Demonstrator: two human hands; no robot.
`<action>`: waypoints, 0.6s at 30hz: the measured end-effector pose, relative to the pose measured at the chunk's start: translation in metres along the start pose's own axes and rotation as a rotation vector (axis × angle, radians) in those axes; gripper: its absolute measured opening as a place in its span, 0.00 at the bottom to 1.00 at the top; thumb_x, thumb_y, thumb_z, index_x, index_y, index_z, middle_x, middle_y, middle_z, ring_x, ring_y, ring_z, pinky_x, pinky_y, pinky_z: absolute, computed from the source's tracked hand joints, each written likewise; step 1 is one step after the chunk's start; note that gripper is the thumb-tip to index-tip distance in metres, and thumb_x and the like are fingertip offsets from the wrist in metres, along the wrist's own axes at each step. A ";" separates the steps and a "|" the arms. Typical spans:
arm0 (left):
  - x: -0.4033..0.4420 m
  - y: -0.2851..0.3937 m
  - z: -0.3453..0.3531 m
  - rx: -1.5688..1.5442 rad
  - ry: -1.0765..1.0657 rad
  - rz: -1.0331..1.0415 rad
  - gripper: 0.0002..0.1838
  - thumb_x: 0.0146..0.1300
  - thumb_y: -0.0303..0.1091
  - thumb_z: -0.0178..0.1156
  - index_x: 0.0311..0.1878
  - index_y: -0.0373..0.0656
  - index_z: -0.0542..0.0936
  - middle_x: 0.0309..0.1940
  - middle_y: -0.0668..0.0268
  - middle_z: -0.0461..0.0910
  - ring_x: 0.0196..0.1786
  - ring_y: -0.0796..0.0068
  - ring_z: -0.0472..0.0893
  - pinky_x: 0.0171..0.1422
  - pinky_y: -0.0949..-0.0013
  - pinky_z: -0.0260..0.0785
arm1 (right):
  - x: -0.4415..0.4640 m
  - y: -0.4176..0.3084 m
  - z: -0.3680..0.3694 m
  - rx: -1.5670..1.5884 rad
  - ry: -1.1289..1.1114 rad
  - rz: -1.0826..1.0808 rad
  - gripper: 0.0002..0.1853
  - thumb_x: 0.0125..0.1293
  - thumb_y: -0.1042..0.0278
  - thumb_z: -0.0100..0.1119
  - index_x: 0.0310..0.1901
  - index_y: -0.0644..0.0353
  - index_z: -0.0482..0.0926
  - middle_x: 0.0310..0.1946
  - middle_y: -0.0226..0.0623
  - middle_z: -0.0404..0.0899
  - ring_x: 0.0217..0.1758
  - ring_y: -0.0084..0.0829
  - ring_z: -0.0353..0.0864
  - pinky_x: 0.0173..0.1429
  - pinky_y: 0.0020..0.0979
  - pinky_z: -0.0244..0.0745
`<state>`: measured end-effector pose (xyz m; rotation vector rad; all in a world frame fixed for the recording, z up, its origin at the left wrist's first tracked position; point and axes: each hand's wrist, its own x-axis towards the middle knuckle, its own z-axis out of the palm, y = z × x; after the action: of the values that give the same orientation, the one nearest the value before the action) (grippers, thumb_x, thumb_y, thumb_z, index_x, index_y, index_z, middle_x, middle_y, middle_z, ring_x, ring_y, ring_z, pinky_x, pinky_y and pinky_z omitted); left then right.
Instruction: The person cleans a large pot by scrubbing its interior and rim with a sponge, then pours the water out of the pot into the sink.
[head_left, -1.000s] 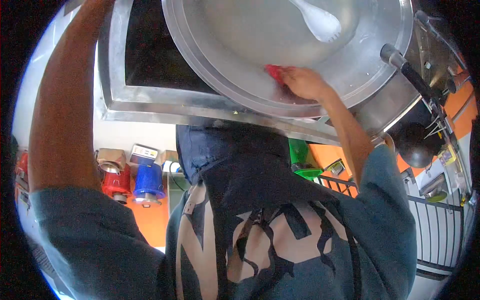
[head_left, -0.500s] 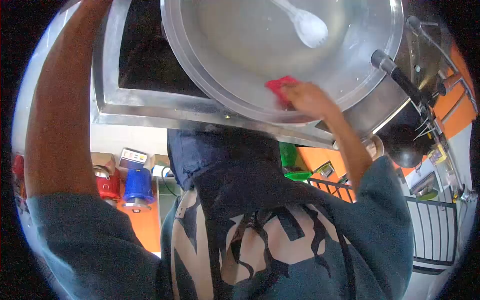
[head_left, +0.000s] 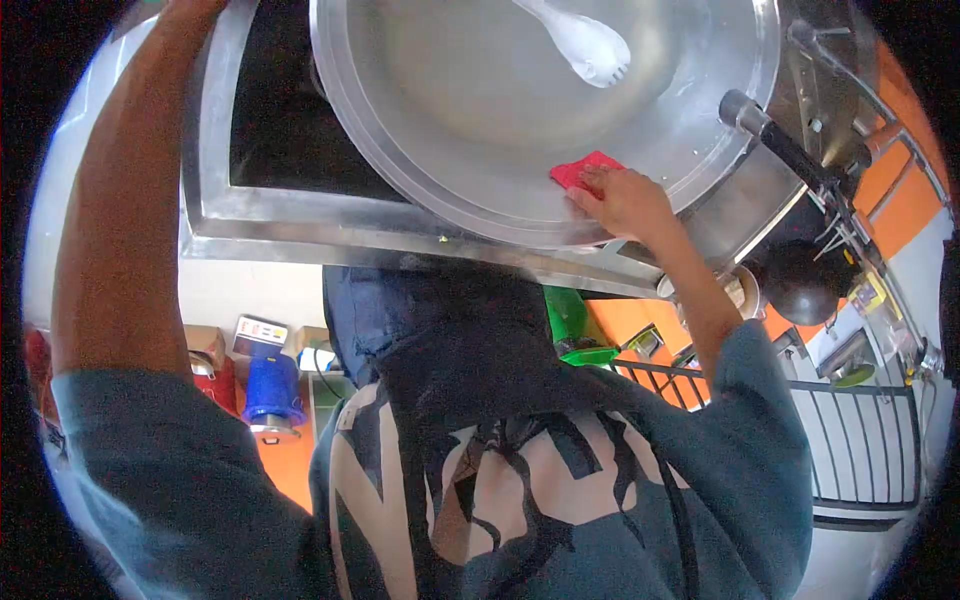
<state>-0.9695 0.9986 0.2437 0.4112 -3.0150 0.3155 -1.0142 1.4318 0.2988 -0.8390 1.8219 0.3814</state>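
My right hand presses a red cloth on the inner wall of a large round metal pan, close to the rim nearest my body. Its fingers are closed on the cloth. A white slotted spoon lies in the pan, its handle cut off by the top edge. Cloudy, pale liquid or residue seems to cover the pan's bottom. On the left, my left forearm reaches up past the top edge, and the hand is out of frame.
A steel counter frame surrounds a dark opening left of the pan. A black-handled faucet or sprayer reaches over the pan's right rim. Lower right are a dark round pan and a railing. A blue container stands lower left.
The view has shifted, so the pan and spoon appear further left. Within the pan, my right hand has slid the red cloth rightward along the near wall.
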 end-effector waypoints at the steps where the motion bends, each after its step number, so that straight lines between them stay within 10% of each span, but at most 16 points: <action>1: 0.000 0.001 -0.002 -0.034 -0.015 -0.006 0.29 0.70 0.34 0.44 0.74 0.53 0.57 0.75 0.62 0.53 0.78 0.54 0.46 0.81 0.51 0.44 | -0.001 0.006 -0.004 -0.083 0.014 0.098 0.25 0.67 0.48 0.46 0.45 0.62 0.82 0.48 0.52 0.80 0.53 0.49 0.80 0.57 0.50 0.74; 5: 0.003 0.005 -0.012 0.045 -0.059 0.026 0.29 0.69 0.33 0.44 0.74 0.51 0.58 0.75 0.63 0.55 0.78 0.54 0.46 0.80 0.52 0.46 | 0.008 0.074 -0.023 -0.391 0.286 0.270 0.18 0.62 0.57 0.53 0.42 0.64 0.83 0.51 0.48 0.79 0.56 0.48 0.78 0.59 0.45 0.73; 8: 0.004 0.000 -0.010 -0.051 -0.065 0.049 0.27 0.70 0.33 0.43 0.73 0.50 0.61 0.74 0.64 0.57 0.78 0.54 0.46 0.79 0.52 0.47 | 0.021 0.094 -0.033 -0.857 0.445 0.125 0.29 0.66 0.47 0.50 0.56 0.66 0.75 0.58 0.52 0.75 0.61 0.50 0.74 0.61 0.45 0.73; 12: 0.005 0.002 -0.019 -0.204 -0.053 -0.004 0.25 0.71 0.34 0.42 0.71 0.48 0.63 0.73 0.66 0.59 0.78 0.54 0.46 0.79 0.52 0.47 | -0.007 0.029 0.001 -0.377 0.134 0.214 0.26 0.68 0.51 0.48 0.55 0.67 0.76 0.60 0.54 0.73 0.62 0.49 0.74 0.66 0.44 0.69; 13: 0.010 -0.009 -0.010 -0.255 -0.115 0.013 0.25 0.73 0.38 0.41 0.72 0.52 0.63 0.74 0.61 0.55 0.76 0.49 0.51 0.76 0.50 0.52 | -0.004 0.034 0.006 -0.316 0.247 0.238 0.18 0.63 0.58 0.52 0.42 0.64 0.83 0.50 0.50 0.79 0.59 0.46 0.76 0.69 0.45 0.64; 18: 0.009 -0.007 -0.022 -0.452 -0.201 -0.207 0.24 0.73 0.45 0.42 0.71 0.60 0.63 0.76 0.50 0.46 0.70 0.38 0.60 0.71 0.48 0.61 | 0.052 0.124 -0.003 -0.699 0.590 0.213 0.21 0.63 0.54 0.53 0.42 0.66 0.82 0.47 0.50 0.81 0.58 0.47 0.77 0.64 0.48 0.69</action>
<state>-0.9755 0.9945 0.2676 0.7353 -3.0595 -0.4380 -1.1143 1.4980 0.2374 -1.3352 2.3708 1.0318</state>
